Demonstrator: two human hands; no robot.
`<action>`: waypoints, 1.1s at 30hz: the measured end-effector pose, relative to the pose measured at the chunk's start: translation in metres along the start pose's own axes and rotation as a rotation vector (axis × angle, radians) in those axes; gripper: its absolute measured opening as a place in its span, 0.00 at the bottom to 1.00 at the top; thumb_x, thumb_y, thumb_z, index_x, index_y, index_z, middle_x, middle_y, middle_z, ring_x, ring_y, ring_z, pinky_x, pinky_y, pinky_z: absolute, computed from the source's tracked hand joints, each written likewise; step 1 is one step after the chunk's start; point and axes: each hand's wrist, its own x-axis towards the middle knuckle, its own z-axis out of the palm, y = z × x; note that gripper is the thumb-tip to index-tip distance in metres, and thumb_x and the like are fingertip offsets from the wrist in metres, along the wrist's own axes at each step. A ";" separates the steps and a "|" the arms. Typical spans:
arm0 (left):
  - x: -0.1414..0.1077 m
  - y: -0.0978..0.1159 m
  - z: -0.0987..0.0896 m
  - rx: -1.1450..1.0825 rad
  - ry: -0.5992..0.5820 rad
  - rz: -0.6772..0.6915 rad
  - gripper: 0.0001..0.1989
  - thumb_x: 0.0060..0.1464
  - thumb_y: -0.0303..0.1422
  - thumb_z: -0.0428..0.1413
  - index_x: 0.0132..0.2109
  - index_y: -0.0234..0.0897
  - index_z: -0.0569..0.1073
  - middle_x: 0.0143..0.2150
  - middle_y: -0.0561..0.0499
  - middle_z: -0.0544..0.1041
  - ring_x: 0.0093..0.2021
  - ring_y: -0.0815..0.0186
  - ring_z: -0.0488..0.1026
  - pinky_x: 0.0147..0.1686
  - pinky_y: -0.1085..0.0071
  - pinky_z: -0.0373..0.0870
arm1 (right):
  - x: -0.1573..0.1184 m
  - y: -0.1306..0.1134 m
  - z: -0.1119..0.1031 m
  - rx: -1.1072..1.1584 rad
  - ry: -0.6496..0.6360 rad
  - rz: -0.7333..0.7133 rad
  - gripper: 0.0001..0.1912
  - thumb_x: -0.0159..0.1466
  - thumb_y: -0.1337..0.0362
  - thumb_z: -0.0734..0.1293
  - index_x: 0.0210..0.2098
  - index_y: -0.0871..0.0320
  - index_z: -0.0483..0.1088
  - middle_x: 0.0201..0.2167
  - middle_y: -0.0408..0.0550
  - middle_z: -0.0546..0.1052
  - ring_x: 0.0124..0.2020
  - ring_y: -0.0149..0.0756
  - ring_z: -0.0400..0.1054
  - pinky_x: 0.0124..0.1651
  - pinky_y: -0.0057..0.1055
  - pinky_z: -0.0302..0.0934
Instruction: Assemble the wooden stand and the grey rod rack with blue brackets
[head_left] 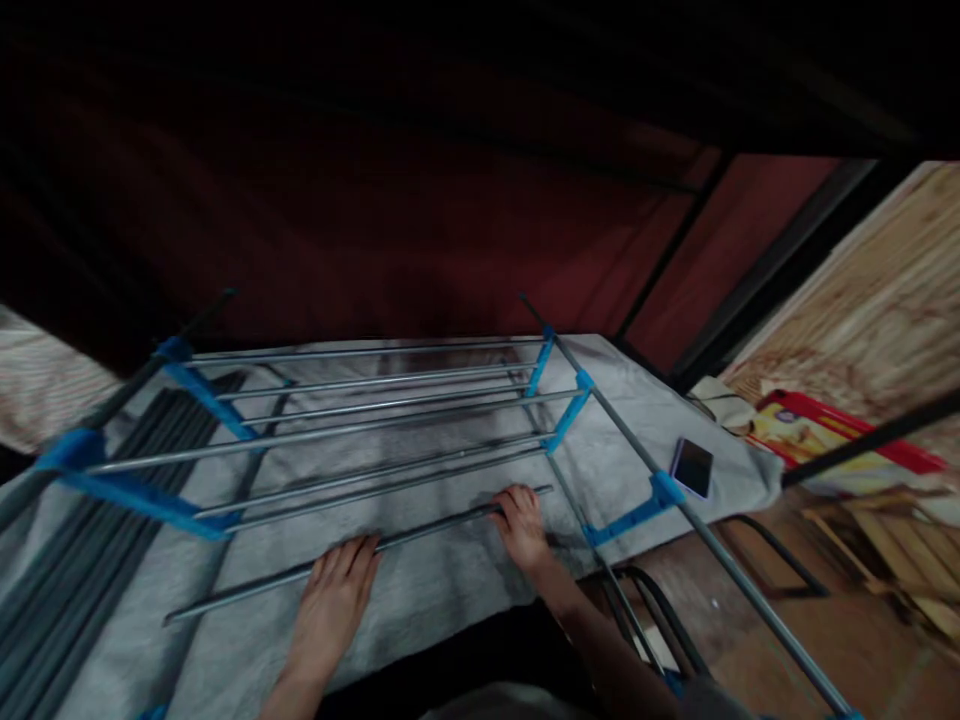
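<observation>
My left hand [337, 590] is closed over a loose grey metal rod [435, 527] near its middle. Closer to the rod's right end, my right hand [519, 525] has its fingers curled around it. Both rod ends stick out free, the left one much further. Just beyond it stands a rack frame of metal tubes with several crossbars [345, 432] fitted into blue plastic brackets. The near left bracket [142, 490] and the near right bracket [630, 520] lie on either side of the rod, which touches neither.
A pile of dark grey tubes [97, 550] lies on the left of the pale cloth [420, 610]. A phone [691, 467] rests at the right, beside a long side tube [750, 590]. Farther right are a red and yellow package [825, 435] and wooden pieces [892, 570].
</observation>
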 end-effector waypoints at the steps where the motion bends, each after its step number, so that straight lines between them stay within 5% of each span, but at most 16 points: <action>1: 0.001 -0.001 0.001 0.005 0.003 0.011 0.20 0.66 0.36 0.44 0.54 0.33 0.75 0.49 0.41 0.78 0.47 0.53 0.73 0.49 0.57 0.66 | 0.002 0.000 0.000 -0.007 0.013 0.021 0.07 0.66 0.67 0.65 0.43 0.52 0.72 0.42 0.49 0.73 0.47 0.45 0.63 0.54 0.44 0.56; 14: 0.001 -0.012 0.000 0.039 0.057 0.059 0.19 0.64 0.32 0.44 0.51 0.31 0.76 0.46 0.39 0.79 0.42 0.53 0.73 0.44 0.57 0.65 | 0.008 -0.012 0.014 0.013 0.021 0.033 0.09 0.65 0.72 0.64 0.42 0.53 0.69 0.40 0.45 0.74 0.46 0.41 0.67 0.63 0.48 0.50; 25: 0.002 -0.010 0.001 -0.004 0.079 -0.007 0.18 0.66 0.37 0.43 0.46 0.36 0.75 0.40 0.43 0.79 0.40 0.55 0.73 0.44 0.60 0.65 | 0.009 -0.017 0.012 0.059 0.000 -0.009 0.03 0.67 0.60 0.68 0.38 0.51 0.72 0.38 0.46 0.75 0.43 0.43 0.65 0.51 0.44 0.58; 33: 0.003 -0.001 -0.006 0.002 0.046 -0.020 0.16 0.66 0.38 0.46 0.43 0.36 0.77 0.36 0.46 0.79 0.38 0.56 0.74 0.42 0.60 0.63 | 0.005 -0.015 0.010 0.118 -0.037 0.005 0.12 0.71 0.56 0.60 0.35 0.50 0.72 0.34 0.47 0.74 0.40 0.44 0.66 0.54 0.48 0.55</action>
